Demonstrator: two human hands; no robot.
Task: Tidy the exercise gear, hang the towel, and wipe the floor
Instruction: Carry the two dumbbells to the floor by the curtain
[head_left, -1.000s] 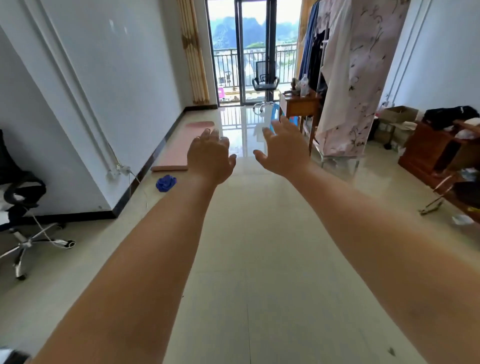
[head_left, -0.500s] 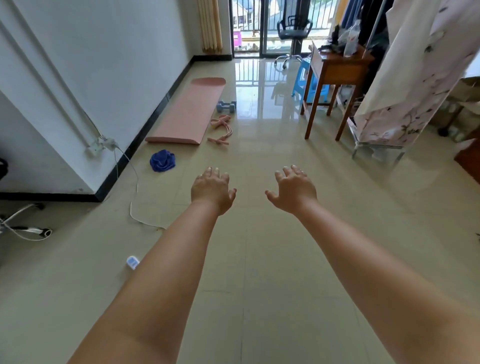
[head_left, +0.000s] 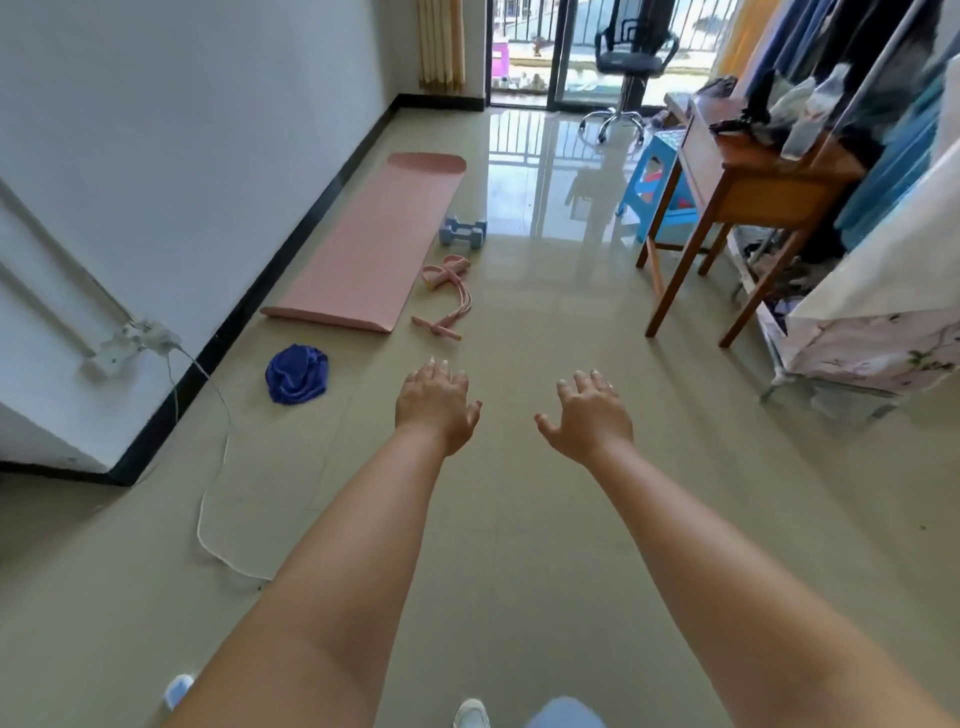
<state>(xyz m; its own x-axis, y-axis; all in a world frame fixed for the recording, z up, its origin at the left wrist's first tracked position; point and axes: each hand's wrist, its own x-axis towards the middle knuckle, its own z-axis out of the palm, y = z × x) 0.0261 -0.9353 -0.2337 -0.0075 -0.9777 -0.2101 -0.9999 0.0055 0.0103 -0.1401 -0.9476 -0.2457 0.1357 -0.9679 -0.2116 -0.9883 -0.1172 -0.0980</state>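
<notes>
Head view shows the left hand (head_left: 435, 402) and right hand (head_left: 589, 415) both open and empty above the floor (head_left: 519, 519), with the crumpled blue towel (head_left: 297, 374) lying forward-left, nearer the left hand, and the pink mat (head_left: 376, 244) running lengthwise away beyond it.

- A brown wooden worktop (head_left: 748, 179) on slim legs stands at the right, cluttered with a clear plastic bottle (head_left: 808, 122) and dark items too blurred to name.
- A blue plastic stool (head_left: 655, 179) sits partly beneath it, on its far side.
- A black swivel office chair (head_left: 631, 57) on a chrome base stands by the glass balcony door (head_left: 524, 49).
- A floral fabric wardrobe cover (head_left: 878, 332) hangs at the far right, with clothes above.
- A white power strip (head_left: 132, 340) lies against the white wall, and its white cable (head_left: 210, 499) loops across the beige tiles.
</notes>
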